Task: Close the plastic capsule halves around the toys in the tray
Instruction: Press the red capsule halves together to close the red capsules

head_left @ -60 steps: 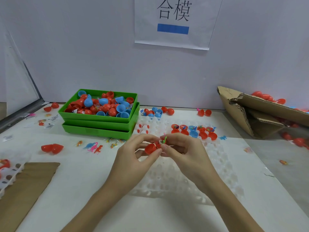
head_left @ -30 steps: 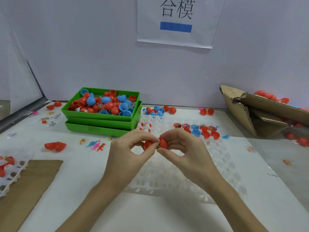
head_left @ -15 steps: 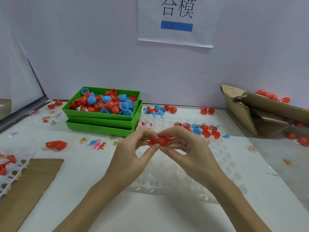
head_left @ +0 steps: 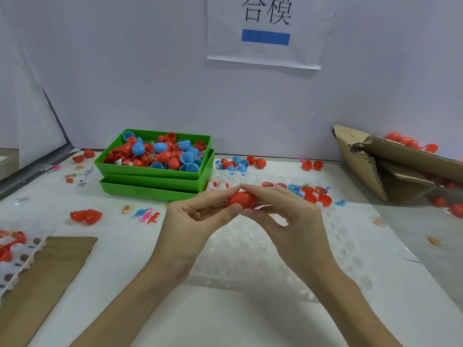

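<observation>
Table: white work surface (head_left: 225,321) in front of a pale wall, with all other things lying on it.
Cardboard box: torn brown carton (head_left: 390,166) at the right, lying open on its side; several closed red capsules are visible behind and beside it.
Green trays: two stacked trays (head_left: 155,181) at the back left; the upper one is filled with loose red and blue capsule halves.
Clear tray: transparent tray with many cups (head_left: 263,249) under and beyond the hands. Most of the near cups look empty; I cannot tell for every one.
Open halves in tray: short row of red and blue halves with small toys (head_left: 310,194) at the far right part of the clear tray, not yet closed.
Left hand: left hand (head_left: 195,221) pinches the left end of the capsule between thumb and forefinger.
Right hand: right hand (head_left: 288,216) pinches the right end in the same way, fingers curled round it.
Capsule: red capsule (head_left: 241,199) is held in the air between both hands, just above the far part of the clear tray. The two halves appear pressed together, with no gap visible, so this one seems closed or almost closed.
Loose toys: small dinosaur figures (head_left: 146,215) on the table left of the hands.
Progress: my judgement is that one capsule is near finished; the row of open halves remains to be done.
</observation>
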Demonstrator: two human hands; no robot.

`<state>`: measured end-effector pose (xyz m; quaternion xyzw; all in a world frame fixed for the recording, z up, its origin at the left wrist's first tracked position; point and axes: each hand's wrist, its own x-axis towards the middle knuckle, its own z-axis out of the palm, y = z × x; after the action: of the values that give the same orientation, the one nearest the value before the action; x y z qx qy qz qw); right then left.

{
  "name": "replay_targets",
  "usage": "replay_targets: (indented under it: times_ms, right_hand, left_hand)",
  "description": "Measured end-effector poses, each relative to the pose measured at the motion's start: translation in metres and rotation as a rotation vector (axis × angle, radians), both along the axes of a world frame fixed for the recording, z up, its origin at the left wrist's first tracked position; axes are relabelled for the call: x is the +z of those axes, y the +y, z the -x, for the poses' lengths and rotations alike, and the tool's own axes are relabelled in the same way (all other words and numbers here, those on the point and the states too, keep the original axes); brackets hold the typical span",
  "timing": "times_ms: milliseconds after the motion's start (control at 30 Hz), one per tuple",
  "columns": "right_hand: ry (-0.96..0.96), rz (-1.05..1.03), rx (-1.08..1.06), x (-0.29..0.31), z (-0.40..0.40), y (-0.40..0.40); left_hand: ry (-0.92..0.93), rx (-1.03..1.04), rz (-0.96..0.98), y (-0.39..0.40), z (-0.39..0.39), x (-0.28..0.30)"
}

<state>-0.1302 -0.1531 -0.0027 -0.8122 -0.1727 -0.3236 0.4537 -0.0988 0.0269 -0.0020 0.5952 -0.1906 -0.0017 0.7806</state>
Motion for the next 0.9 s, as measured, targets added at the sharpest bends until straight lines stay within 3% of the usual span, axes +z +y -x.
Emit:
replay_targets:
  times_ms: [200,433,900]
  right_hand:
    - [-0.008,0.105,-0.047,-0.009,0.004,0.019]
    - [-0.121,0.082,-0.313,-0.016,0.007,0.035]
    - [-0.076,0.053,-0.351,-0.015,0.007,0.036]
  left_hand:
    - [-0.053,0.142,-0.018,-0.004,0.004,0.000]
    - [-0.129,0.231,-0.028,-0.019,0.019,-0.004]
    - [-0.171,0.341,-0.067,-0.024,0.024,-0.010]
